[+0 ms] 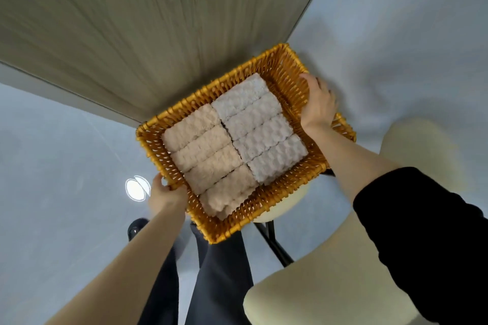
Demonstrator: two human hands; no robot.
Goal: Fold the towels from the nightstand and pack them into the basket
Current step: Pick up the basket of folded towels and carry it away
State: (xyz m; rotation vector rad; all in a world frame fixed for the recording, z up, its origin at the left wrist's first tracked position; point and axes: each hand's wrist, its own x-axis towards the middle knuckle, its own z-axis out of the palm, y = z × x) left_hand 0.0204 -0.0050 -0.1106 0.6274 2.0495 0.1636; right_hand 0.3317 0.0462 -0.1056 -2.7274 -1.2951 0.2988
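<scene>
I see both hands gripping the basket: left hand clamped on its near-left rim, right hand on the right rim. Folded towels fill it in two rows, pink beside white, over a cream chair.

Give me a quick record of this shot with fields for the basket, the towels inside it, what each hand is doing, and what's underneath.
basket: orange wicker basket, rectangular, held up by both hands
towels: eight folded, in two columns of four; pinkish towels on the left, paler towels on the right
left hand: left hand grips the near left corner
right hand: right hand grips the far right rim, fingers over the edge
underneath: cream chair, grey floor
</scene>
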